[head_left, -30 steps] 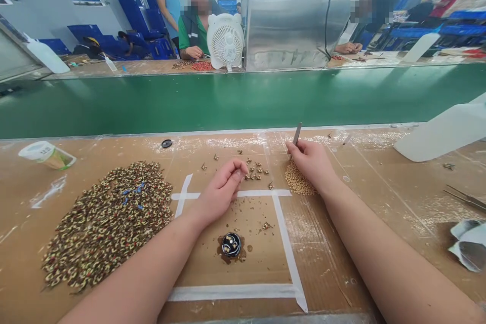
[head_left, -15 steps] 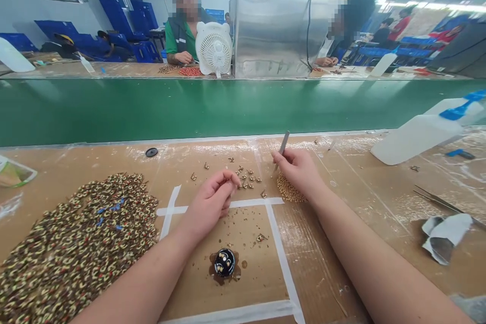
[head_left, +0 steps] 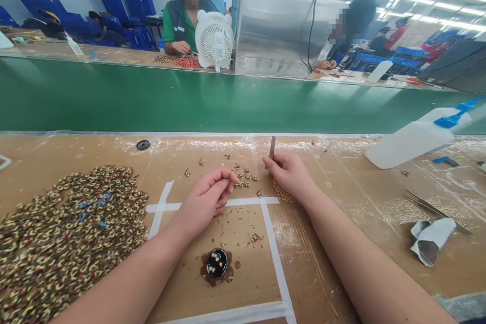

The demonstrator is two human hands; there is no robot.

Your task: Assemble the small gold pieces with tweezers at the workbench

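Note:
My right hand (head_left: pixel 290 174) grips a pair of metal tweezers (head_left: pixel 272 147), held upright at the left edge of a small heap of tan beads (head_left: pixel 283 191). My left hand (head_left: pixel 208 192) is closed, thumb against curled fingers; whatever lies between them is hidden or too small to name. Several small brownish pieces (head_left: pixel 247 177) are scattered just beyond its fingertips. Below my hands, inside a white tape frame (head_left: pixel 273 248), sits a small black dish (head_left: pixel 217 263) of dark liquid with a few tan beads in it. One loose piece (head_left: pixel 255 238) lies near the dish.
A wide pile of brown and yellow pieces (head_left: pixel 76 228) covers the left. White squeeze bottles (head_left: pixel 410 144), another pair of tweezers (head_left: pixel 436 210) and a crumpled wrapper (head_left: pixel 431 240) lie right. A black cap (head_left: pixel 143 145) rests near the green strip (head_left: pixel 190 101); co-workers sit beyond it.
The view has shifted slightly. The tweezers in my right hand stand more upright and have moved to the bead heap's left edge. My left hand stays closed.

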